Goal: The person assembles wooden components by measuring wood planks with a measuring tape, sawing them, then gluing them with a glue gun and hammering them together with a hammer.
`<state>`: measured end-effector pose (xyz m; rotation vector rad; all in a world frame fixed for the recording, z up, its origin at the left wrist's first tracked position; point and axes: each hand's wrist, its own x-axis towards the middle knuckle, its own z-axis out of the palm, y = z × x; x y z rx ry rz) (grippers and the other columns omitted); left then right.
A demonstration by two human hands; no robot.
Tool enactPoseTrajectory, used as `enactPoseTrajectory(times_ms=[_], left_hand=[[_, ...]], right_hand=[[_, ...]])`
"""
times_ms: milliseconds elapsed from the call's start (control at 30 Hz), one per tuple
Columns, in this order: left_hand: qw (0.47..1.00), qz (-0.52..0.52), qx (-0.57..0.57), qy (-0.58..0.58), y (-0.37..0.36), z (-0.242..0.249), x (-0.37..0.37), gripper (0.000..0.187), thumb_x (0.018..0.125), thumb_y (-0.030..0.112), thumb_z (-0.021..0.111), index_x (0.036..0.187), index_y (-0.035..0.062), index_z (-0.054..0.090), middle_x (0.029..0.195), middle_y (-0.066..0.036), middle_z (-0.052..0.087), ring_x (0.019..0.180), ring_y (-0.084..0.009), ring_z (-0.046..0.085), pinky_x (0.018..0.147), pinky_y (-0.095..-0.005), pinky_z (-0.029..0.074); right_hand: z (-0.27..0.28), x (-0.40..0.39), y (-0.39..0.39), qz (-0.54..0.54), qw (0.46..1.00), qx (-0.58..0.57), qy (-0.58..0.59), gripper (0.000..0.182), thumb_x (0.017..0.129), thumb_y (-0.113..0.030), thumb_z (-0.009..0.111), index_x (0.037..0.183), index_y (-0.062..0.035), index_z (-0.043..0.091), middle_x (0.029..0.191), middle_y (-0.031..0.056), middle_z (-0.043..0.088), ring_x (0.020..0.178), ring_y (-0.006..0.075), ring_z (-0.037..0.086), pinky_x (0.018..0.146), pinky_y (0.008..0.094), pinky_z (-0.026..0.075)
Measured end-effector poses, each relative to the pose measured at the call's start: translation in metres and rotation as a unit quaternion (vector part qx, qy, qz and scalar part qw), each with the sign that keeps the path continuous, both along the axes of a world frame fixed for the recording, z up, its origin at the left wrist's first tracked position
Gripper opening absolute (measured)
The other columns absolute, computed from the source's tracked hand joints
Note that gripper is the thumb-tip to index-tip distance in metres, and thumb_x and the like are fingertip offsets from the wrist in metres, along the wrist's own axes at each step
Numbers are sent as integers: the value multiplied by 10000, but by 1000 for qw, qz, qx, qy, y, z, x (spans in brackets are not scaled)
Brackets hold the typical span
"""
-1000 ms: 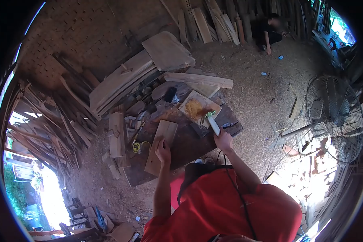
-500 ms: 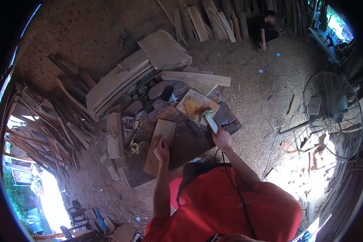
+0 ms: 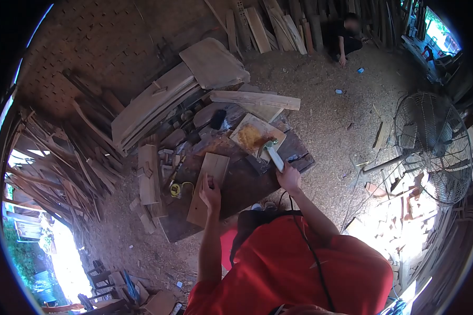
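Observation:
My left hand [image 3: 211, 194] is over a flat wooden board [image 3: 208, 184] on the dark worktable [image 3: 247, 191]. Its fingers are bent close together, and whatever they may hold is too small to make out. In my right hand [image 3: 289, 179] is a pale, long-handled tool [image 3: 274, 156] with a greenish head. The head of the tool rests at the lower right edge of a square board [image 3: 257, 135] that carries an orange-brown patch. A yellow tape measure [image 3: 175, 189] lies left of the wooden board.
Thick slabs [image 3: 157, 105] are stacked beyond the table, with a long plank [image 3: 255, 100] across its far side. A large caged fan [image 3: 433, 149] stands at the right. A person in dark clothes [image 3: 344, 42] crouches by the far wall. Timber [image 3: 63, 163] leans at the left.
My left hand has shifted very slightly, its fingers a little differently bent over the board. The tool in my right hand has barely moved.

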<state>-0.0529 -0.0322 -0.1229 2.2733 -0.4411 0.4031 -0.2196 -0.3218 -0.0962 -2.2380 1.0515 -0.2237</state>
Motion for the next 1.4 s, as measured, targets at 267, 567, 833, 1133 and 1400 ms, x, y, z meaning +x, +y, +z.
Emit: enactPoseTrajectory(times_ms=[267,567,833,1133,1400], left_hand=[[999,6,-51,13,-10,29,-12,735,934,55,714,1599,45,402,907,-43,739,730,-195,708,672,-368,555],[998,10,-56,11,-9,33,-11,870,921,66,731,1661,46,273,852,-40,726,686,-201,686,655,-358,545],[998,21,-63,1,-8,23,-9,922,906,74,737,1670,32,223,847,-57,732,622,-228,653,613,-374,527],[998,50,-39,24,-7,24,-11,980,887,98,756,1679,57,180,864,-43,764,661,-232,697,631,-377,554],[998,54,-37,14,-5,20,-9,959,870,105,771,1671,76,245,901,-43,783,705,-236,741,626,-380,577]], right_hand=[[4,-3,0,2,1000,11,-7,350,885,-277,727,1166,-77,667,955,276,739,944,493,708,844,591,566],[-4,-8,-16,58,992,19,-109,324,887,-271,734,1103,-34,688,903,272,722,899,472,719,783,540,557],[128,4,-18,258,942,76,-202,321,958,-292,717,1175,-56,689,919,211,731,918,414,729,783,467,559],[88,36,26,362,920,82,-123,365,978,-331,698,1116,2,643,893,250,707,918,477,698,774,520,542],[69,64,66,428,900,36,-80,437,994,-427,670,1065,0,618,863,265,706,873,501,690,745,573,537]])
